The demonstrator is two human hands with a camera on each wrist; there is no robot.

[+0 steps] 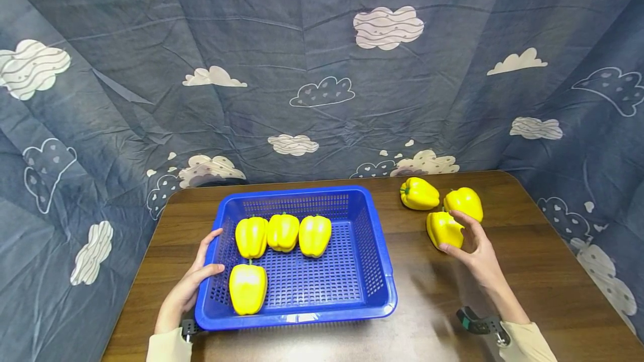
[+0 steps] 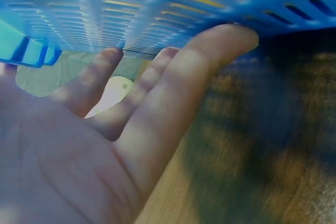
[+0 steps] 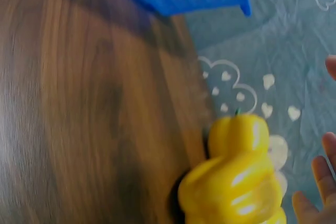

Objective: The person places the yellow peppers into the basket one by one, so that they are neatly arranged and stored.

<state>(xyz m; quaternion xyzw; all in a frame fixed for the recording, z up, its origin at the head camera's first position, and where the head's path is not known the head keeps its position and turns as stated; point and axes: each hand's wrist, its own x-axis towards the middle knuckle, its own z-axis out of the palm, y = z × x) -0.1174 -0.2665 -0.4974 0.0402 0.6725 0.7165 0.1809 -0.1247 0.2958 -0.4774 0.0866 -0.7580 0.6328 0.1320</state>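
Note:
My left hand [image 1: 187,286] grips the left side of a blue plastic basket [image 1: 352,313], its thumb over the rim; in the left wrist view the fingers [image 2: 157,98] lie against the slotted outer wall. Inside the basket, three yellow bell peppers [image 1: 283,232] form a row toward the back, and another yellow pepper [image 1: 248,289] lies at the front left. On the right, my right hand [image 1: 480,256] is at the nearest loose yellow pepper [image 1: 441,230], thumb and fingers spread apart. The right wrist view has its fingertips [image 3: 323,174] beside the peppers [image 3: 236,187].
Two more yellow peppers, one at the back [image 1: 420,193] and one to its right [image 1: 464,201], lie on the brown wooden table [image 1: 412,295]. A dark blue cloud-print cloth [image 1: 322,43] hangs behind the table and along its sides.

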